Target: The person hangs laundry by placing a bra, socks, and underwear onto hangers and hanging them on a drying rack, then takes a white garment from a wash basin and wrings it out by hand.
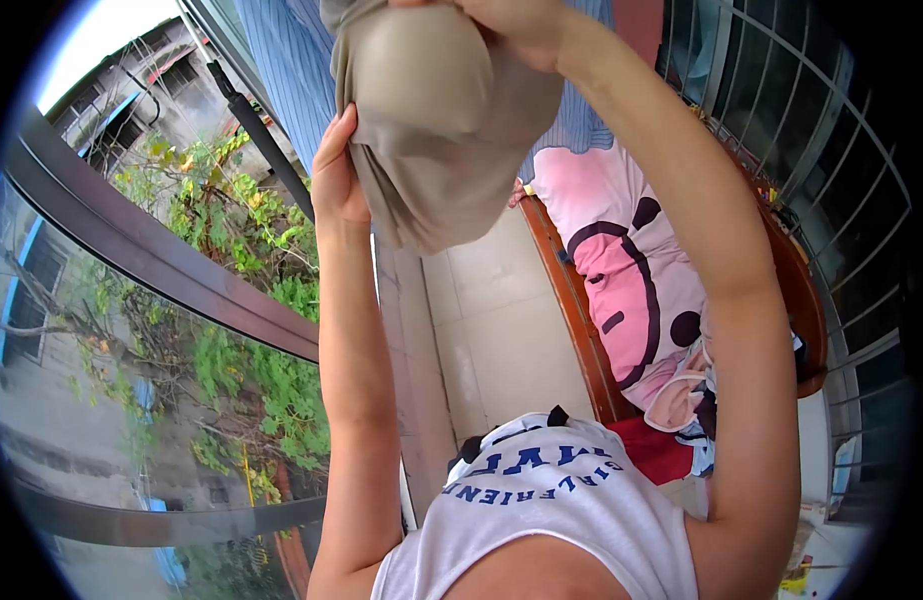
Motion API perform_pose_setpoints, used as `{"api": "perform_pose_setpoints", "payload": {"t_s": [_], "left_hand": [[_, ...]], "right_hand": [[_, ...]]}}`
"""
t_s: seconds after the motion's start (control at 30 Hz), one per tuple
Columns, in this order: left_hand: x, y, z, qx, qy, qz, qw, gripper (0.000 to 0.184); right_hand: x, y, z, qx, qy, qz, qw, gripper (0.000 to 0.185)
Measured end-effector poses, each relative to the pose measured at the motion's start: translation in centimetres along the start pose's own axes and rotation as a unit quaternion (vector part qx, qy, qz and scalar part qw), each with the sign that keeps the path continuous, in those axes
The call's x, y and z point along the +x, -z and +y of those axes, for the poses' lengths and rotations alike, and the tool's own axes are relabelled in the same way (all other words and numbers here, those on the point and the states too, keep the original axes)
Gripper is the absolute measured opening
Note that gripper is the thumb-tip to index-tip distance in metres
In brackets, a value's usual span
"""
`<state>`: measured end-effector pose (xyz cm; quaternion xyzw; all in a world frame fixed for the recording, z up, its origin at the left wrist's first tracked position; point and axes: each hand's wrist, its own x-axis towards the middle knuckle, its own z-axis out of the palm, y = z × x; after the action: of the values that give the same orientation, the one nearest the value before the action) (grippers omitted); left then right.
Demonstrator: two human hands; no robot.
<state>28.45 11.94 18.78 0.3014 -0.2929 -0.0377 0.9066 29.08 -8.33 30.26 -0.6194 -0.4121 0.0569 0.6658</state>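
Observation:
A taupe padded top (431, 150) with a smooth rounded cup hangs raised in front of me, its lower edge loose and draped. My left hand (338, 170) is closed on its left edge, the thumb at the front and the other fingers mostly hidden behind the cloth. Higher up, my right hand (516, 25) grips its upper right part. The frame's top edge cuts off some of that hand and of the garment. Behind the top hangs blue striped fabric (286, 85).
A window frame (151, 265) runs along the left, with plants outside and a black pole (266, 140) nearby. On the right, a pink cartoon-face cushion or blanket (621, 270) lies on a wooden bench (571, 300) beside metal bars (801, 70). Pale floor tiles (491, 310) show between them.

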Motion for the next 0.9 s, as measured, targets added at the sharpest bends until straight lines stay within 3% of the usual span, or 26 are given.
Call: {"api": "perform_pose_setpoints", "payload": {"t_s": [0.03, 0.07, 0.1, 0.2, 0.23, 0.33, 0.4, 0.43, 0.53, 0.57, 0.6, 0.67, 0.7, 0.73, 0.8, 0.83, 0.87, 0.9], "left_hand": [[-0.2, 0.0, 0.2, -0.017, 0.044, 0.008, 0.999, 0.027], [-0.2, 0.0, 0.5, -0.033, 0.087, 0.014, 0.996, 0.028], [-0.1, -0.6, 0.5, -0.029, 0.085, -0.028, 0.996, 0.029], [-0.3, -2.2, -0.2, 0.057, -0.01, 0.053, 0.997, 0.026], [-0.2, -2.5, -0.5, 0.058, -0.011, 0.05, 0.997, 0.026], [0.2, -2.5, -1.0, 0.086, 0.001, 0.056, 0.995, 0.026], [0.5, -1.3, -1.1, 0.12, -0.018, -0.012, 0.992, 0.032], [0.8, -1.2, -0.8, 0.113, -0.018, -0.036, 0.993, 0.029], [0.3, -2.7, -1.2, 0.105, -0.039, 0.029, 0.993, 0.025], [0.4, -1.9, -1.2, 0.061, -0.019, 0.033, 0.997, 0.026], [0.4, -1.6, -1.2, 0.062, -0.019, 0.032, 0.997, 0.026], [0.3, -1.4, -1.0, 0.047, 0.01, 0.039, 0.998, 0.027], [0.2, -1.5, -0.8, 0.018, 0.033, 0.091, 0.995, 0.03], [0.4, -1.4, -0.8, 0.018, 0.033, 0.092, 0.995, 0.03], [1.0, -1.2, -1.0, -0.023, 0.055, 0.125, 0.99, 0.031], [1.3, -1.2, -1.3, -0.014, 0.066, 0.173, 0.983, 0.031], [1.7, -1.4, -1.6, -0.013, 0.067, 0.173, 0.983, 0.031], [2.1, -2.5, -2.0, 0.035, 0.017, 0.241, 0.97, 0.029]], "right_hand": [[0.0, 0.3, -0.4, -0.118, -0.009, -0.036, 0.992, 0.025], [0.0, 0.9, -1.3, -0.121, -0.003, -0.035, 0.992, 0.025], [0.0, 1.1, -2.7, -0.26, -0.029, -0.08, 0.962, 0.027], [-0.3, -0.1, -1.6, -0.273, 0.187, -0.085, 0.94, 0.033], [-1.1, -0.6, -2.4, -0.312, 0.157, -0.046, 0.936, 0.035], [-0.7, -0.7, -2.4, -0.271, 0.152, -0.026, 0.95, 0.036], [-0.8, -0.5, -3.2, -0.132, 0.04, 0.045, 0.989, 0.032], [0.9, -0.7, -1.0, 0.032, 0.122, 0.035, 0.991, 0.029], [1.0, -0.7, 0.2, 0.085, 0.093, 0.056, 0.99, 0.029], [0.0, -0.6, -0.2, 0.053, 0.019, 0.076, 0.995, 0.024], [-0.5, -0.4, -0.4, 0.053, 0.02, 0.077, 0.995, 0.024], [-1.3, 0.3, -0.5, -0.176, 0.0, -0.071, 0.982, 0.067], [-1.3, 0.7, -1.4, -0.263, -0.018, -0.16, 0.951, 0.073], [-1.4, 0.7, -1.9, -0.262, -0.019, -0.161, 0.951, 0.073], [-1.8, 0.5, -2.9, -0.31, 0.009, -0.1, 0.945, 0.017], [-1.0, 1.2, -1.4, -0.403, 0.122, -0.094, 0.902, 0.013], [-0.7, 1.3, -0.8, -0.402, 0.122, -0.093, 0.902, 0.013], [-0.4, 0.7, -0.7, -0.265, 0.12, -0.07, 0.954, 0.013]]}}
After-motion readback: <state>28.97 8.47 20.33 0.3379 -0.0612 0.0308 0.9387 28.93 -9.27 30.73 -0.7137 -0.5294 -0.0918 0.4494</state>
